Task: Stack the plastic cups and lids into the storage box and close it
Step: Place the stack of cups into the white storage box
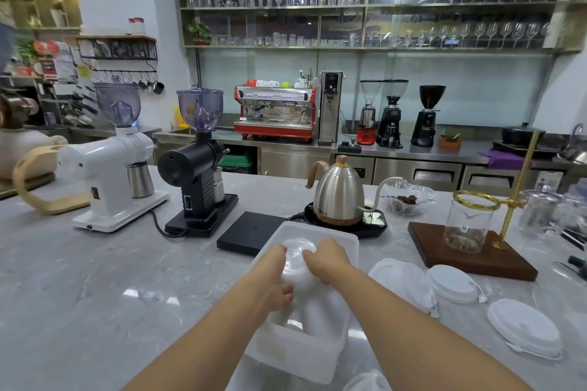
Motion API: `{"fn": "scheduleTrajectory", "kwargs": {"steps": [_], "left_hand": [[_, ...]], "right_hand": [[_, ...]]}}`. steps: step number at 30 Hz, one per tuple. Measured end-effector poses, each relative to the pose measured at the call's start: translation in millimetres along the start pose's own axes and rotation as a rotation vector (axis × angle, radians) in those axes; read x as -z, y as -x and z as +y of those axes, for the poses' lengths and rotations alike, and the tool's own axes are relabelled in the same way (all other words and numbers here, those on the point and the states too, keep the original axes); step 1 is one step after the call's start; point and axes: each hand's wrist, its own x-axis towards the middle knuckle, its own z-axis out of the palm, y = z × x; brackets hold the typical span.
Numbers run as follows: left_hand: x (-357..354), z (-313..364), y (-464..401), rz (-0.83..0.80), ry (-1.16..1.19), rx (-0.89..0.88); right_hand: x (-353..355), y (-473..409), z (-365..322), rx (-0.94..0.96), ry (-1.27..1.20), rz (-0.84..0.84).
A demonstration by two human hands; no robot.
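A translucent white storage box (344,243) stands open on the grey counter in front of me. Both hands reach into it and grip a clear plastic cup (298,252) lying on its side, mouth facing away. My left hand (274,282) holds its left side, my right hand (327,259) its right side. More clear cups seem to lie in the box under the hands. Three white lids lie on the counter to the right: one (401,279) beside the box, another (451,282) next to it, a third (524,330) nearer me.
A black scale (247,233) and a steel kettle (338,192) on its base stand just behind the box. Two grinders, white (111,174) and black (198,168), are at the left. A wooden stand (470,251) with a glass jar sits at the right.
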Motion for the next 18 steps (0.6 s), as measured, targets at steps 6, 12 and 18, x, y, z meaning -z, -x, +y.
{"fn": "scheduleTrajectory", "kwargs": {"steps": [6,12,18], "left_hand": [[3.1,0.8,-6.7,-0.019,-0.009,-0.007],[2.4,0.7,-4.6,-0.027,0.048,0.005],[1.4,0.9,-4.6,-0.034,0.062,-0.011]], "right_hand": [[0.5,1.6,-3.3,0.021,-0.001,0.070],[0.7,3.4,-0.4,0.063,0.058,0.142],[2.3,8.4,-4.7,0.048,0.050,0.011]]}}
